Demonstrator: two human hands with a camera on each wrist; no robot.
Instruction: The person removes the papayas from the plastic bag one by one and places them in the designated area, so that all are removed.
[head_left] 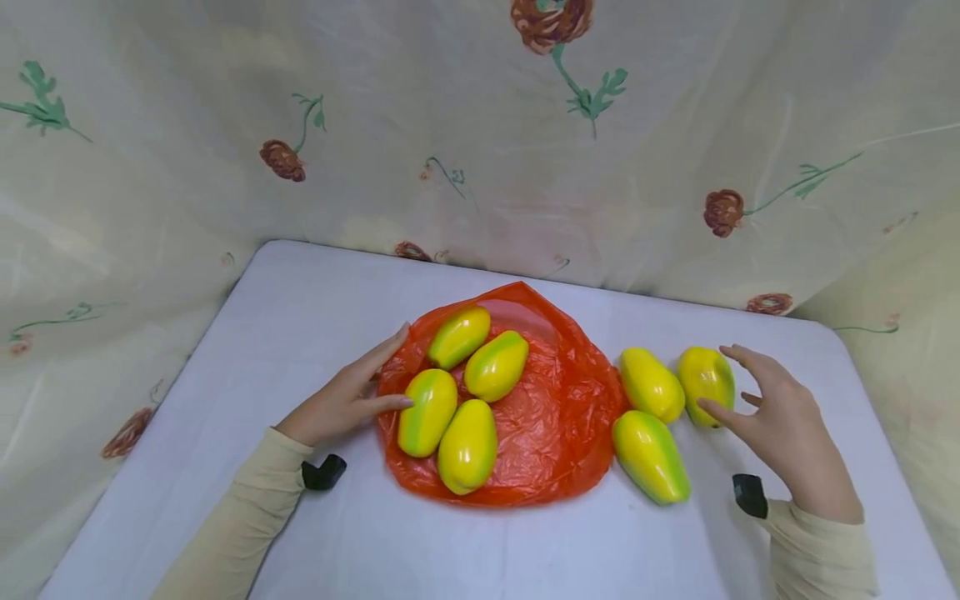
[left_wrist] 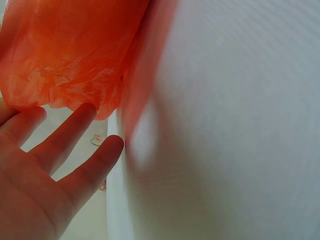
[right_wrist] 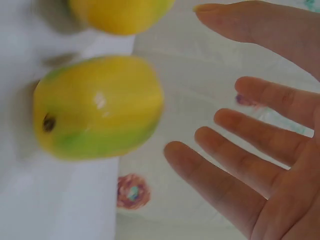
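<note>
A crumpled red plastic bag (head_left: 555, 417) lies spread on the table, with several glossy yellow-green papayas (head_left: 459, 337) on its left half. My left hand (head_left: 352, 396) is at the bag's left edge, fingers extended, its thumb tip at the front-left papaya (head_left: 427, 412). In the left wrist view the fingertips meet the bag's crinkled edge (left_wrist: 80, 75). Three more papayas lie right of the bag. Beside the farthest right one (head_left: 707, 385) my right hand (head_left: 780, 408) hovers with spread fingers and nothing in its grasp. The right wrist view shows a gap between the fingers and that papaya (right_wrist: 100, 107).
The other two papayas on the right, one at the back (head_left: 651, 385) and one in front (head_left: 651, 457), lie against the bag's right edge. A white cloth covers the table (head_left: 315, 292). Behind it hangs a flower-patterned curtain (head_left: 420, 108).
</note>
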